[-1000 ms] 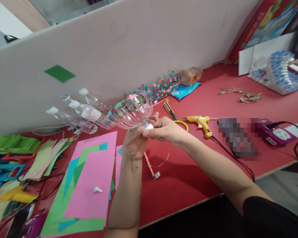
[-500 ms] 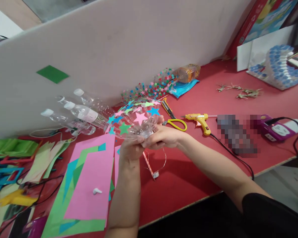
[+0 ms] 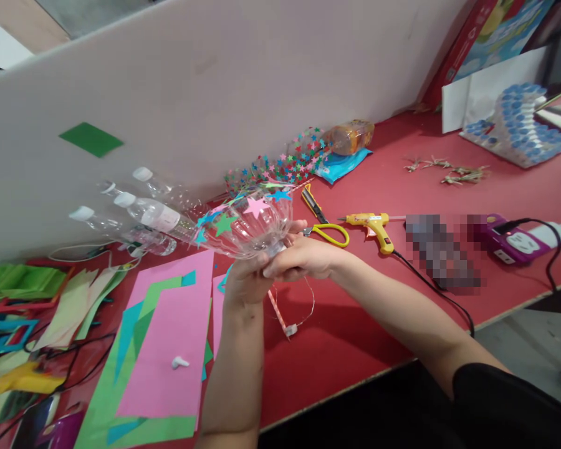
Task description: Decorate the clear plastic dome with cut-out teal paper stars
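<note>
A clear plastic bottle piece [image 3: 244,232], ribbed and flared like a bowl, carries pink, blue and green star stickers around its rim. My left hand [image 3: 250,274] grips its narrow base from below. On the same base, my right hand [image 3: 303,257] closes from the right, fingers wrapped round. Just under the hands is a pink striped straw [image 3: 275,305], with a small clear piece and a loop of thin wire at its lower end. To the right of my right hand are yellow-handled scissors [image 3: 331,234], partly hidden, and a yellow utility knife [image 3: 313,202].
Clear bottles [image 3: 154,215] lie against the wall at left. Colored paper sheets [image 3: 163,355] hold a white earbud [image 3: 180,362]. A yellow glue gun [image 3: 371,224] and a purple power socket [image 3: 514,240] stand right. A star-covered plastic piece [image 3: 280,165] lies behind.
The starred bottle piece has tilted, so more of its clear ribbed side and base shows. Both hands keep their grip. The view has shifted slightly.
</note>
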A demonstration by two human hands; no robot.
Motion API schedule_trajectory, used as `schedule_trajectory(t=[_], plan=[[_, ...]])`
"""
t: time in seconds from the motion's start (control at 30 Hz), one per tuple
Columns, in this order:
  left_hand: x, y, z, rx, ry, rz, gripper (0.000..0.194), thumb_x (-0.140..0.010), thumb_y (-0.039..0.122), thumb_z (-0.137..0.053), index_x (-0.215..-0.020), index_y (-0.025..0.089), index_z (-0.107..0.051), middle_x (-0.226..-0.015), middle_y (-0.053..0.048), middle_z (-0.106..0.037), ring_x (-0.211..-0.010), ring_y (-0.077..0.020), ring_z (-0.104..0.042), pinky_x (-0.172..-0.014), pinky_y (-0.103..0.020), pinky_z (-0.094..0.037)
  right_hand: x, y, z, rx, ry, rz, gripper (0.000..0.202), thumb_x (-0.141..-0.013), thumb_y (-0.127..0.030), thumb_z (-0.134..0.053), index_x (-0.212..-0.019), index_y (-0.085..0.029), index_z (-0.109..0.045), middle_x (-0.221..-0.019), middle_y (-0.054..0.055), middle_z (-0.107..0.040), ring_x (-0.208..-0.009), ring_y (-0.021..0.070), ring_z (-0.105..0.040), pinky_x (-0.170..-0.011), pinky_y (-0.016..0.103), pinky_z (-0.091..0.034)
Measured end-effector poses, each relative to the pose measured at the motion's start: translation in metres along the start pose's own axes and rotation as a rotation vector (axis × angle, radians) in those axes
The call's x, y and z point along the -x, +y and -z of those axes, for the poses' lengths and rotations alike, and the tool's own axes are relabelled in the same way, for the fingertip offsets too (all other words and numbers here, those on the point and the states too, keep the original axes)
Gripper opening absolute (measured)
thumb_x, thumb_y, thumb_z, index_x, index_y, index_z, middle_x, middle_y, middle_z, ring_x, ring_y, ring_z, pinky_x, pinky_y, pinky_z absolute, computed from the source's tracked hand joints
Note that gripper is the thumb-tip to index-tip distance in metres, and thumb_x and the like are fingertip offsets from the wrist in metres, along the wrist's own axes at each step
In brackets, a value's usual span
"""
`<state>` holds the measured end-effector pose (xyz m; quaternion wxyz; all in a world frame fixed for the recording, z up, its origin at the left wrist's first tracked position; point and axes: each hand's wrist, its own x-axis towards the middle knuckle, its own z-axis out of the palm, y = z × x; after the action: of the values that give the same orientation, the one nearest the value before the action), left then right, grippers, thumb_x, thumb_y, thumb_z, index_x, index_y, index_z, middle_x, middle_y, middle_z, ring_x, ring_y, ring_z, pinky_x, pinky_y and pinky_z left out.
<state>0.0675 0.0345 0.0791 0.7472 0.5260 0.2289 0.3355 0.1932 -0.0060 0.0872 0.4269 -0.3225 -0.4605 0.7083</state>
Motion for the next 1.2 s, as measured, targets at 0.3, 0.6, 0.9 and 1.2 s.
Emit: schedule_trajectory(t=[0.3, 0.6, 0.9, 1.2], plan=[[0.002, 0.004, -0.004, 0.021, 0.005, 0.019, 0.047, -0.061, 0.047, -0.083, -0.098, 0.019, -0.073, -0.121, -0.011, -0.070, -0.125, -0.0366, -0.058, -0.101, -0.047, -0.052, 0.007, -0.012, -0.001, 0.209, 0.107, -0.017, 0.025, -0.072, -0.020, -0.061, -0.053, -0.019, -0.045, -0.038, -0.009, -0.039, -0.036, 0.0051, -0.032, -0.035, 0.020, -0.019], [0.002, 0.011, -0.012, 0.061, 0.060, 0.073, 0.050, -0.057, 0.041, -0.086, -0.100, 0.019, -0.074, -0.121, -0.011, -0.070, -0.117, -0.0370, -0.063, -0.089, -0.046, -0.060, 0.009, -0.010, 0.001, 0.246, 0.098, 0.105, 0.013, -0.070, -0.024, -0.055, -0.059, -0.019, -0.050, -0.037, -0.010, -0.036, -0.037, 0.0064, -0.033, -0.037, 0.020, -0.021], [-0.008, -0.009, -0.014, -0.009, 0.358, -0.145, 0.030, -0.052, 0.028, -0.088, -0.078, 0.017, -0.078, -0.098, -0.008, -0.078, -0.109, -0.0285, -0.067, -0.099, -0.036, -0.052, -0.004, 0.007, 0.008, 0.749, 0.527, 0.149, 0.019, -0.075, -0.025, -0.059, -0.061, -0.019, -0.047, -0.058, -0.003, -0.047, -0.060, 0.0124, -0.047, -0.056, 0.024, -0.030], [-0.009, -0.010, -0.019, 0.108, 0.368, -0.272, 0.035, -0.066, 0.043, -0.085, -0.096, 0.025, -0.078, -0.120, -0.005, -0.073, -0.116, -0.0235, -0.064, -0.097, -0.032, -0.051, -0.011, 0.007, 0.009, 0.119, 0.367, 0.287, 0.017, -0.075, -0.030, -0.067, -0.080, -0.019, -0.055, -0.059, -0.008, -0.047, -0.049, 0.0063, -0.034, -0.048, 0.020, -0.026]])
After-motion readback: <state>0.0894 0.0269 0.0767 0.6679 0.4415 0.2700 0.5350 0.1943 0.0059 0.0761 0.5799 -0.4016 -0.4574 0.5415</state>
